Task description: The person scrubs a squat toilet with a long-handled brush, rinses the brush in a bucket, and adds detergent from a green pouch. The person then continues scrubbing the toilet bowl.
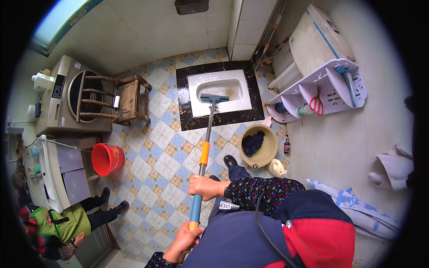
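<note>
I hold a long-handled floor scrubber (209, 129) with both hands. Its metal pole has orange and blue grips, and its flat blue-grey head lies over the near part of the white squat toilet (241, 105); the head's underside is hidden. My right hand (205, 186) is wrapped round the pole just above the blue grip. Lower down, my left hand (184, 241) is closed at the pole's orange end. The toilet is set in a black marbled border (183, 96), which looks wet and shiny.
Right of the pole stand a beige basin (271, 154) with dark cloth and a small dark bottle (287, 145). A white wall shelf (321, 89) holds red scissors (316, 105). Leftward are a red bucket (102, 160), wooden chair (127, 100), washing machine (53, 114), sink (50, 178) and another person (67, 221).
</note>
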`<state>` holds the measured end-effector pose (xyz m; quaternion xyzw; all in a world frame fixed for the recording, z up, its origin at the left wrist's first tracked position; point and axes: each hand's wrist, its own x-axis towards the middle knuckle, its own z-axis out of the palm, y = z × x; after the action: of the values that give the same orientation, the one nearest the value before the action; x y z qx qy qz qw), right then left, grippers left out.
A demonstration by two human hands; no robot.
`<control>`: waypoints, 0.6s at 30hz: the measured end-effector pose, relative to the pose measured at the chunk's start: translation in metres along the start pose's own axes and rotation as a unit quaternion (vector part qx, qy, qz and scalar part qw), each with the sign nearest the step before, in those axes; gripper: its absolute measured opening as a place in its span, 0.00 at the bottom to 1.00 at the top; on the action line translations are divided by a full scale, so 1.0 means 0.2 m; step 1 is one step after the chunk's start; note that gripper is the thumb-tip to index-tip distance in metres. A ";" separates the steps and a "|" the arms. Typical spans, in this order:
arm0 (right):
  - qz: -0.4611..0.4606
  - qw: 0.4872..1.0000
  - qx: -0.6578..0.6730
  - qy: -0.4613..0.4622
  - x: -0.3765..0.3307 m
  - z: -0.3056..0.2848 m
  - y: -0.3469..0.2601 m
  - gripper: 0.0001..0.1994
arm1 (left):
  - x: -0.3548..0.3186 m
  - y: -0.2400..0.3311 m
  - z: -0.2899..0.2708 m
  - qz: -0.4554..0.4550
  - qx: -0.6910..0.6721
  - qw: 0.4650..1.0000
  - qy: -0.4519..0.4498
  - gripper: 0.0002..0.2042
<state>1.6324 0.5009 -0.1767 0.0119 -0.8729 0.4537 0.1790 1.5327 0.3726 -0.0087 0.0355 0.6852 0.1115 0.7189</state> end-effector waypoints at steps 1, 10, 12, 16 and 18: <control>0.020 0.999 -0.020 0.035 -0.01 0.04 -0.02 0.08 | -0.01 -0.02 0.01 0.034 0.014 0.999 0.004 0.12; 0.593 0.709 0.141 0.355 -0.31 0.04 0.25 0.16 | 0.02 -0.13 -0.13 0.071 -0.189 0.968 -0.152 0.11; 0.383 0.283 0.765 0.433 -0.32 0.10 0.25 0.20 | -0.08 -0.24 -0.14 0.055 -0.268 0.939 -0.208 0.11; 0.295 0.392 0.758 0.431 -0.19 0.31 0.25 0.10 | -0.18 -0.43 -0.13 0.072 -0.349 0.911 -0.208 0.14; 0.391 0.436 0.664 0.464 -0.19 0.37 0.22 0.06 | -0.16 -0.51 -0.12 0.059 -0.370 0.885 -0.277 0.16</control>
<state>1.6372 0.4626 -0.2635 -0.4278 -0.0013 0.8534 0.2978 1.5198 0.2644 -0.0005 -0.1633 0.3643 0.3842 0.8324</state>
